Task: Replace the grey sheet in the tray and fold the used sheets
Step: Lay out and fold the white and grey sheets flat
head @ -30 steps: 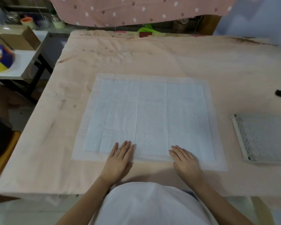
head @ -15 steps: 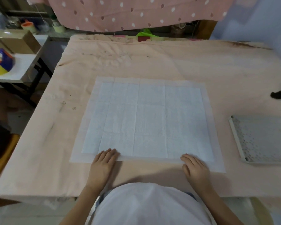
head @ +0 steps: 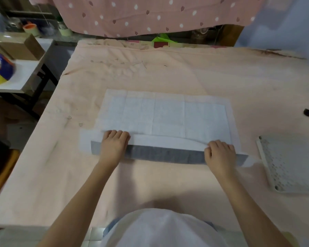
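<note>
While lying flat, sheet (head: 168, 114) is running left-right | near edge turned over, grey underside showing | left hand (head: 114, 145) and right hand (head: 219, 154) are pinching that fold, well apart | tray (head: 291, 164) sitting right.

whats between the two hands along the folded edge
In the head view, only the sheet itself: its turned-over near edge, a grey underside strip with a white border, spans from the left hand to the right hand.
</note>
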A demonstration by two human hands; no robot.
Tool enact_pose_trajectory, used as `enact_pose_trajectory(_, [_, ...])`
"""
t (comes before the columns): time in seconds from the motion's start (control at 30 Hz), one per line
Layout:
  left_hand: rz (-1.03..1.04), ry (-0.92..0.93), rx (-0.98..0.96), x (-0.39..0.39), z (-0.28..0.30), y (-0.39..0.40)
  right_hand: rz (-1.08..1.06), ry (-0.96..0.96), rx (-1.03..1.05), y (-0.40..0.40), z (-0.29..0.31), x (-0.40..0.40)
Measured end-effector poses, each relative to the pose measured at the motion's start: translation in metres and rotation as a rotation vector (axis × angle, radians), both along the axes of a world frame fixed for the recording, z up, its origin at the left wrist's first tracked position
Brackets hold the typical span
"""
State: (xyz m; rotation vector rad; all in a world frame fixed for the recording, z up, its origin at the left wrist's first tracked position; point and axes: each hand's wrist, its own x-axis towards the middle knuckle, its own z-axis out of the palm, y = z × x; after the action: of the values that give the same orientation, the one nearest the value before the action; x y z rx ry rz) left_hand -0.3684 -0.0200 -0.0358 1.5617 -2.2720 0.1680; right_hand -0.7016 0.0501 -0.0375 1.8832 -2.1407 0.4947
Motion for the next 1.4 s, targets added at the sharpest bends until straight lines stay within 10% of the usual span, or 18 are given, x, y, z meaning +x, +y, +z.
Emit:
enact_pose_trajectory(0.6, [-0.034,-0.001,0.285,-0.024,-0.067,-0.030,-0.107,-0.092,0.209,-0.058,-0.054,0.009])
enact_pose_trajectory(0.87, [0.002,-0.034,0.444,-0.029,-0.078,-0.016,0.358,-0.150,0.329,-0.056,-0.063,0.118])
enact_pose_trajectory(1.4, [0.014,-0.050,0.434,-0.029,-0.082,-0.018,0.081,-0.228,0.422,-0.039,-0.072,0.049])
